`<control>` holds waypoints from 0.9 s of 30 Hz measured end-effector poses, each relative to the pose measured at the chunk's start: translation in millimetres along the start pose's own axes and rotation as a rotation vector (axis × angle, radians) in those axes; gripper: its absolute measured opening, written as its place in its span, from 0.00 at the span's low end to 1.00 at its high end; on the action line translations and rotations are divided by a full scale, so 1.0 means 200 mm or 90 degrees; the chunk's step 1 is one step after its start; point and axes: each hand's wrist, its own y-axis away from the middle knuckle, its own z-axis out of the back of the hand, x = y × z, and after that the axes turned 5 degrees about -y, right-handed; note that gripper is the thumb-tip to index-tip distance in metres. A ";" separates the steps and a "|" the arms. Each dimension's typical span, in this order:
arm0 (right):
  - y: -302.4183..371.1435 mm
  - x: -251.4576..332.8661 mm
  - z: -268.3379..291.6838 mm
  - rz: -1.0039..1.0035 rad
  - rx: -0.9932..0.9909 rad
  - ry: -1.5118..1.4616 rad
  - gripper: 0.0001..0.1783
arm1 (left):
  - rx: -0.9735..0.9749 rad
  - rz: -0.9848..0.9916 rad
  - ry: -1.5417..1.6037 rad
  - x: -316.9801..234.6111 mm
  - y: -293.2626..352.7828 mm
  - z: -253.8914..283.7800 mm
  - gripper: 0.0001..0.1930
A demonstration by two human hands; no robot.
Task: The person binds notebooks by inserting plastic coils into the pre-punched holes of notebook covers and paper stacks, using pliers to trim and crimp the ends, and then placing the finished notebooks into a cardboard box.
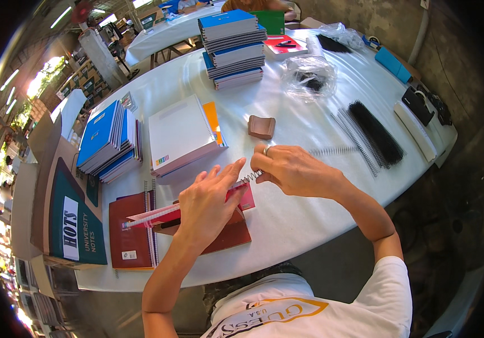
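Observation:
Near the middle of the table, my right hand (298, 172) pinches a thin spiral binding coil (332, 151). One end of the coil meets the edge of a notebook (160, 217) with a pink-red cover, and its other end trails off to the right. My left hand (211, 203) holds that notebook tilted up on its edge, fingers stretched along it; its palm side is hidden. Beneath lies a brown-red notebook (228, 239), partly covered by my forearm. Beyond my hands sits a small curved brown block (261, 128).
Brown-red spiral notebooks (129, 217) lie at left beside a cardboard box (76, 217). Farther off are a white-covered stack (180, 132), blue notebooks (104, 132) and a tall notebook pile (233, 50). Black coils (374, 132) lie at right, below a plastic bag (309, 76).

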 end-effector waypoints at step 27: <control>-0.24 -0.91 -0.21 -0.260 0.101 0.131 0.21 | 0.209 -0.039 0.014 -0.08 0.08 0.05 0.25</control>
